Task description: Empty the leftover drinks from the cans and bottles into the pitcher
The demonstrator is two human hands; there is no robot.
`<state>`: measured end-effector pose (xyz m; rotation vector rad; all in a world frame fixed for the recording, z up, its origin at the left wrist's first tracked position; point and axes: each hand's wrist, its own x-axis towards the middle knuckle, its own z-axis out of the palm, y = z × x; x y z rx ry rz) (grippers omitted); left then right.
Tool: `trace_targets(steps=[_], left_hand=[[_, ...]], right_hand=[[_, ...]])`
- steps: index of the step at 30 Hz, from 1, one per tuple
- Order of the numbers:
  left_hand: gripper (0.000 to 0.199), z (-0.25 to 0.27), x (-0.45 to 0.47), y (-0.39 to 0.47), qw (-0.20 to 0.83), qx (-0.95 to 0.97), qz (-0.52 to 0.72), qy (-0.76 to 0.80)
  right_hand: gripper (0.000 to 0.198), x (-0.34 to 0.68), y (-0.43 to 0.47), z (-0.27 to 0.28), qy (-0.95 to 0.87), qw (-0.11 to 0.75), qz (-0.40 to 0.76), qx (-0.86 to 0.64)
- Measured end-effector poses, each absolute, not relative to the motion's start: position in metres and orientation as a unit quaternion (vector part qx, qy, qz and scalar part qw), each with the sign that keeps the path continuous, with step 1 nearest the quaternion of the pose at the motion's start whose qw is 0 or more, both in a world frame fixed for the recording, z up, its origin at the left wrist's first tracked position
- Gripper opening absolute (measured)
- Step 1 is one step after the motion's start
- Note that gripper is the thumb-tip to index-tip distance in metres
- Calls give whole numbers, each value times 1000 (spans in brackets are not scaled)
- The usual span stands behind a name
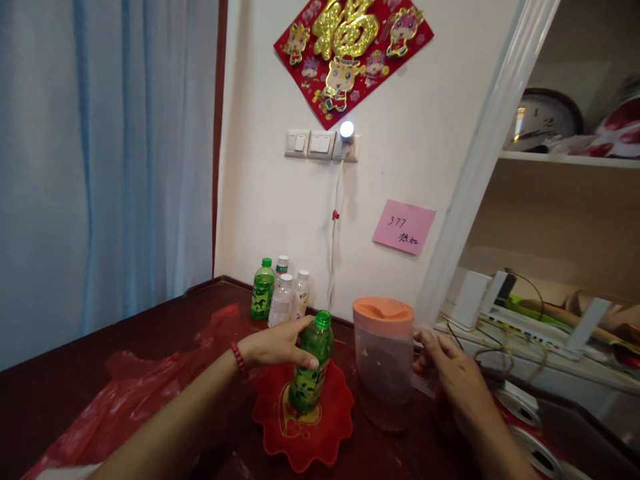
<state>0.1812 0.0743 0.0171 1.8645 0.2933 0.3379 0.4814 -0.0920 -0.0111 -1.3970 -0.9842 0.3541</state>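
My left hand [286, 343], with a red bead bracelet at the wrist, is closed round the upper part of a green plastic bottle [309, 383]. Its thumb lies across the front; the other fingers are partly hidden behind. Uncapped and nearly upright, the bottle stands on a red scalloped plate [341, 423] with a gold print. To the right of the plate is a translucent pitcher [383, 360] with an orange lid [385, 310] and some liquid low inside. At the pitcher's right side, my right hand [447, 363] has its fingers curled round the handle, which is mostly hidden.
Behind the plate stand a capped green bottle [263, 293] and several white-capped clear bottles [283, 303]. A crumpled red plastic bag [135, 380] covers the left of the dark red table. Cans [537, 453] sit front right, near a shelf with a white router [465, 300] and cables.
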Motion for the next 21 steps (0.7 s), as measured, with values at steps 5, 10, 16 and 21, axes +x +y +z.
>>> trace_targets(steps=[5,10,16,21], left_hand=[[59,14,182,73,591,782,155,124],[57,13,183,73,595,779,156,124],[55,13,182,74,570,795,164,129],[59,17,180,71,563,798,160,144]], right_hand=[[66,467,-81,-25,-388,695,164,-582],[62,470,-76,-35,-369,734,170,-545],[61,463,-74,-36,-362,761,153,-515],[76,450,-69,-42,-297,794,115,-518]])
